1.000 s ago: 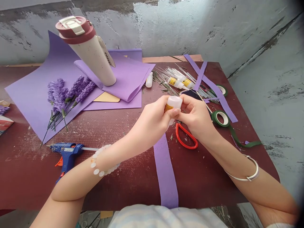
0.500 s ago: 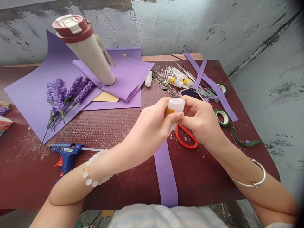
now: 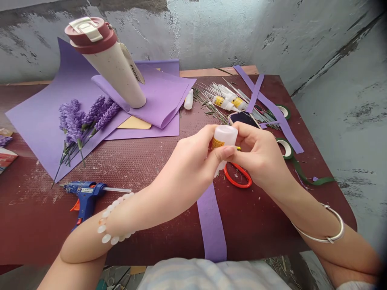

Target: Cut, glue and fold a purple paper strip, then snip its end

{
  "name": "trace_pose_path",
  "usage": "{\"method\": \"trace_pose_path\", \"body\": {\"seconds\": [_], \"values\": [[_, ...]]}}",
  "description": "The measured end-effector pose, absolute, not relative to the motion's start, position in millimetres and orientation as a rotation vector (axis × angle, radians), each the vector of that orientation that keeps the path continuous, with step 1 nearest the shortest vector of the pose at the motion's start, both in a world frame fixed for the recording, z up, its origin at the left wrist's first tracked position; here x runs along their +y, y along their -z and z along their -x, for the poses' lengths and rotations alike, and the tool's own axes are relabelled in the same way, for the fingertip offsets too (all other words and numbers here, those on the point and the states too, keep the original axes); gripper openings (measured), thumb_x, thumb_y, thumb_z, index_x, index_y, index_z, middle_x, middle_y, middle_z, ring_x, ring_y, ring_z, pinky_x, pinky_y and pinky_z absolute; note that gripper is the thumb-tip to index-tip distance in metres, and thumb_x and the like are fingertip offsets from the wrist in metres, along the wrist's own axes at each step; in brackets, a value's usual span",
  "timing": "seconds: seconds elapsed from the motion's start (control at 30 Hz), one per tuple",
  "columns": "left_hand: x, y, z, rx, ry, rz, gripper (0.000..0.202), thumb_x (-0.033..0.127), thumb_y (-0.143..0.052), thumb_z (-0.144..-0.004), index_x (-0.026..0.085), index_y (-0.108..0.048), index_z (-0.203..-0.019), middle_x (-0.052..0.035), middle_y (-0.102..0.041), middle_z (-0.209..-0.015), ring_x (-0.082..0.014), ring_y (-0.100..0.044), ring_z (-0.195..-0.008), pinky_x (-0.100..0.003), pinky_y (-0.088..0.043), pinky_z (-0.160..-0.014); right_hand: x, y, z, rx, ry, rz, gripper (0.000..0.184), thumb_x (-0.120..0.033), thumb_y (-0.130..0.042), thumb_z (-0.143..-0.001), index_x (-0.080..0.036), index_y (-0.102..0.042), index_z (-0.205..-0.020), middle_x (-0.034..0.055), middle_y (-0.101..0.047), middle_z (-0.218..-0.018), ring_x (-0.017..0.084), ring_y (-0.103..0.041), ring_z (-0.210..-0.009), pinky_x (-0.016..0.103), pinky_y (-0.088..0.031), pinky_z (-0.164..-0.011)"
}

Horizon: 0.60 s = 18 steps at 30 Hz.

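Both hands meet over the middle of the dark red table (image 3: 136, 169), closed round a small white glue bottle (image 3: 224, 136) with a yellow label, held bottom up. My left hand (image 3: 193, 161) grips its lower part with thumb and fingers. My right hand (image 3: 260, 155) pinches its side from the right. A long purple foam strip (image 3: 211, 221) lies on the table below the hands, running toward me. Red-handled scissors (image 3: 238, 179) lie partly hidden under my right hand.
A tilted white tumbler (image 3: 111, 60) with a dark red lid stands on purple foam sheets (image 3: 157, 100). Purple foam lavender stems (image 3: 81, 121) lie at left, a blue glue gun (image 3: 87, 193) nearer me. Wires, glue bottles (image 3: 229, 102), a phone (image 3: 243, 119) and green tape rolls (image 3: 284, 147) are at right.
Both hands with the bottle have drawn slightly toward me and lower in view; the phone behind them now shows more. The grip is unchanged.
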<state>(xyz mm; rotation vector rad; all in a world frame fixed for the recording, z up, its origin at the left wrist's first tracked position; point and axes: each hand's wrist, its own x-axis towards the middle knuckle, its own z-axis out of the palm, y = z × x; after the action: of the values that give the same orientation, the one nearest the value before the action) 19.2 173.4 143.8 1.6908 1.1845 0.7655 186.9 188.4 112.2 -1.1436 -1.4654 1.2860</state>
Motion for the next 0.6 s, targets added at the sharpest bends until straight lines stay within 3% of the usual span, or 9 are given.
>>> {"method": "trace_pose_path", "body": {"seconds": [0.13, 0.33, 0.47, 0.6], "values": [[178.7, -146.1, -14.7, 1.228, -0.675, -1.838, 0.008, 0.027, -0.057, -0.102, 0.020, -0.061, -0.101, -0.0018, -0.073, -0.092, -0.0176, -0.067, -0.082, -0.028, -0.048, -0.068, 194.5, -110.5, -189.2, -1.473, -1.427, 1.067, 0.042, -0.052, -0.091, -0.071, -0.022, -0.062, -0.077, -0.0011, -0.065, -0.076, 0.017, -0.061, -0.073, 0.031, -0.049, -0.066], [181.4, -161.1, 2.0, 1.405, -0.396, -2.131, 0.037, 0.048, -0.044, -0.107, 0.021, -0.062, -0.089, -0.0006, -0.064, -0.076, -0.0155, -0.056, -0.064, -0.028, -0.038, -0.059, 205.0, -103.6, -196.1, -1.527, -1.576, 1.104, 0.042, -0.045, -0.095, -0.067, -0.021, -0.064, -0.082, 0.0017, -0.072, -0.089, 0.022, -0.068, -0.088, 0.035, -0.053, -0.077], [171.3, -172.5, 7.6, 1.582, -0.431, -2.214, 0.037, 0.043, -0.040, -0.109, 0.020, -0.067, -0.097, -0.0033, -0.070, -0.084, -0.0184, -0.066, -0.079, -0.028, -0.047, -0.071, 198.6, -93.7, -199.2, -1.469, -1.539, 1.100, 0.042, -0.047, -0.093, -0.071, -0.022, -0.070, -0.096, 0.0050, -0.076, -0.104, 0.025, -0.070, -0.100, 0.039, -0.054, -0.089], [147.5, -155.6, 5.8, 1.709, -0.187, -2.287, 0.026, 0.027, -0.051, -0.105, 0.017, -0.065, -0.123, -0.0119, -0.075, -0.122, -0.0278, -0.070, -0.115, -0.038, -0.054, -0.095, 180.0, -83.1, -201.2, -1.342, -1.531, 1.080, 0.044, -0.046, -0.092, -0.072, -0.022, -0.072, -0.102, 0.0050, -0.078, -0.103, 0.024, -0.072, -0.096, 0.038, -0.057, -0.085]]}}
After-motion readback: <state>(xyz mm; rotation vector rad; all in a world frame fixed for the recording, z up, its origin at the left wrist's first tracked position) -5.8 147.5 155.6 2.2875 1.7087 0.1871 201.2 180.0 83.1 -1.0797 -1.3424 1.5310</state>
